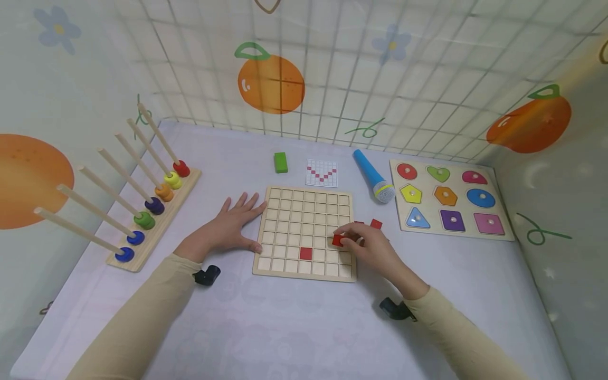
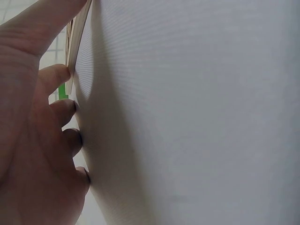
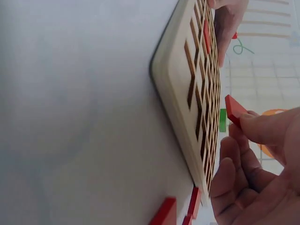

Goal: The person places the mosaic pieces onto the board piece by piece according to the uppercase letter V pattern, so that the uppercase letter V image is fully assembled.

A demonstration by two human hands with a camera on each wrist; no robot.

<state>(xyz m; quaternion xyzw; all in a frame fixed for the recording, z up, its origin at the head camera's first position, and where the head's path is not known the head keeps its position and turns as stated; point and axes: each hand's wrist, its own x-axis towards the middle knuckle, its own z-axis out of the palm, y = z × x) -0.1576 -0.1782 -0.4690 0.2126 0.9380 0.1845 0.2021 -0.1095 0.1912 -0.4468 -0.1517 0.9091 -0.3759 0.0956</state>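
A wooden grid board [image 1: 285, 269] lies in the middle of the table, with one red square tile [image 1: 306, 254] set in a cell near its bottom edge. My left hand [image 1: 230, 227] has its fingers spread, with thumb and index finger touching the board's left edge. Over the board's right side, my right hand [image 1: 372, 248] pinches another red tile [image 3: 234, 108] between thumb and fingers, held above the cells. More red tiles [image 1: 376, 224] lie on the table just beyond the right hand, partly hidden by it. A small pattern card [image 1: 322, 173] with a red V of squares lies behind the board.
A green block [image 1: 281, 162] and a blue toy microphone [image 1: 370, 171] lie behind the board. To the right is a shape puzzle [image 1: 451, 200]. A peg stand [image 1: 173, 208] with coloured rings stands at left, its pegs leaning left.
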